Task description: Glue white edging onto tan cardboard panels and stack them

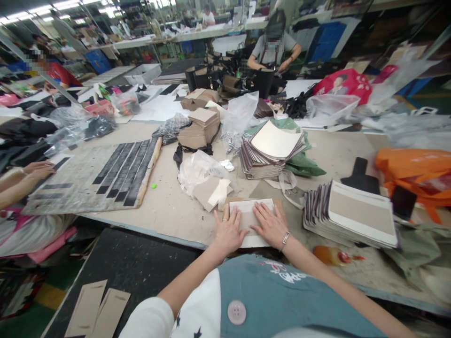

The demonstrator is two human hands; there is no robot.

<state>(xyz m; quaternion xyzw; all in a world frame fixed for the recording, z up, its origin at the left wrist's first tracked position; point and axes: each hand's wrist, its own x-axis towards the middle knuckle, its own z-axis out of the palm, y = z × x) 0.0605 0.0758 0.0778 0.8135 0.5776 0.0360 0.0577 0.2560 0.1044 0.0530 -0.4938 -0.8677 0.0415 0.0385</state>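
Observation:
A flat tan card piece with white edges (251, 210) lies at the near edge of the worktable (169, 206). My left hand (228, 230) lies flat on its left part, fingers stretched out. Beside it, my right hand (270, 225) presses flat on the right part, fingers spread, a bracelet at the wrist. Neither hand grips anything. A stack of similar pieces (352, 213) sits just to the right, and a fanned stack (271, 150) lies behind.
Crumpled plastic with card pieces (204, 178) lies left of the hands. A board with dark strips (116, 171) is further left, where another person's hand (37, 168) rests. An orange bag (416, 171) sits at right. A person works at the far table (273, 47).

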